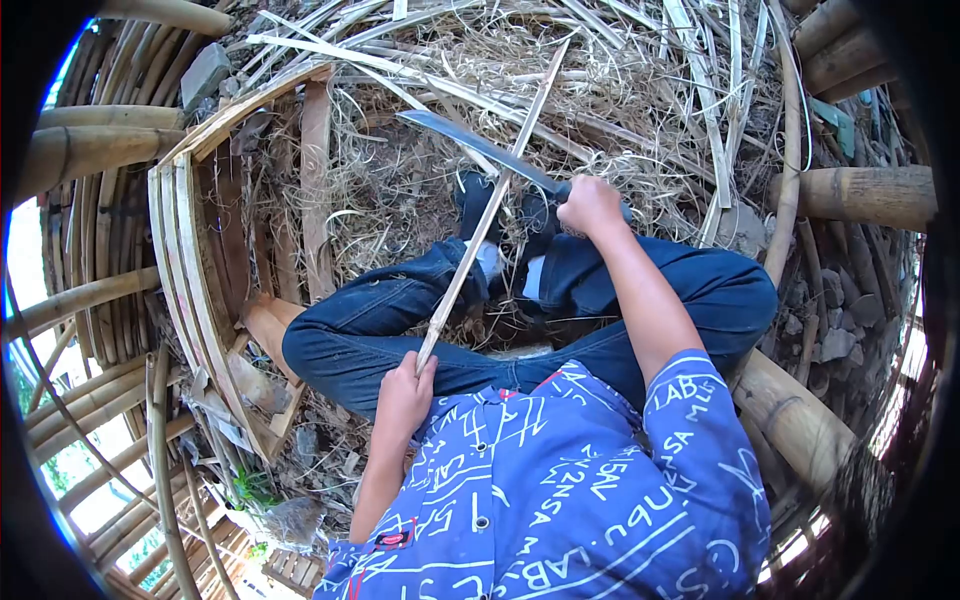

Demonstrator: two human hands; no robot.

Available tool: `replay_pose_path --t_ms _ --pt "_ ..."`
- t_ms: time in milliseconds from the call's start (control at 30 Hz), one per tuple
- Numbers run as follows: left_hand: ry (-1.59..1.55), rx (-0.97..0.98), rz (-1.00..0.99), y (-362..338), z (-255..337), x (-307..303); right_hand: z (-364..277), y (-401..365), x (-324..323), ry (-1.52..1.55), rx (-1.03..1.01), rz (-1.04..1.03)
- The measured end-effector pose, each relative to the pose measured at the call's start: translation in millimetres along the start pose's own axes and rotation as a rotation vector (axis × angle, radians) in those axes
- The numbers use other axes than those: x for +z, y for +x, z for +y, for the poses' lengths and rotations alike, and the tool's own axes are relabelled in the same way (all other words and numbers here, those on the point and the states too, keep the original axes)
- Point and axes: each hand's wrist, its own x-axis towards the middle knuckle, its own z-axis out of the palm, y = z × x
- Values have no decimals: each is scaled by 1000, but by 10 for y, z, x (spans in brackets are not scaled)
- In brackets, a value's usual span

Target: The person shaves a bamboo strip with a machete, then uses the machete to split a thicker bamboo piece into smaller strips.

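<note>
A long split bamboo strip (470, 256) runs from my lap up and away across the middle of the view. My left hand (404, 398) is closed round its near end, beside my left thigh. In my right hand (590, 206), fingers wrapped about the dark handle, is a machete (470, 140) whose blade points to the upper left. The blade crosses the strip in this view, with its edge right at the strip beyond my knees. My legs in blue jeans (390, 315) are folded below both things, and dark shoes lie under the crossing.
Curled bamboo shavings (620, 130) cover the ground ahead. Loose split strips (705, 90) lie at the upper right. A wooden frame (190, 290) stands at my left. Thick bamboo poles (860, 196) jut in from the right, with stones (835, 340) below them.
</note>
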Motion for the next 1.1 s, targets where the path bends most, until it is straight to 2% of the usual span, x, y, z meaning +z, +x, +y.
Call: replay_pose_path --t_ms 200,300,400,467,567,633,767,900,1100 --pt "-117 -40 -4 -31 -50 -41 -81 -85 97 -46 -100 68" --pt "-158 -59 -15 -76 -28 -104 -156 -290 0 -67 -262 -18" --pt "-150 -154 -89 -160 -16 -179 -49 -124 17 -98 -187 -21" --pt "-143 -202 -127 -166 -20 -175 106 125 115 -1 -14 25" --pt "-173 -105 -74 -155 -94 -87 64 191 5 57 -7 37" --pt "-190 -81 -70 -179 -140 -95 -3 139 -48 7 -93 37" --pt "-161 -95 -110 -270 -221 -123 79 48 12 -32 -146 6" --pt "-125 -90 -105 -310 -167 -160 166 213 6 -25 -80 -15" --pt "-166 -56 -113 -277 -138 -235 159 304 -14 -52 -88 24"
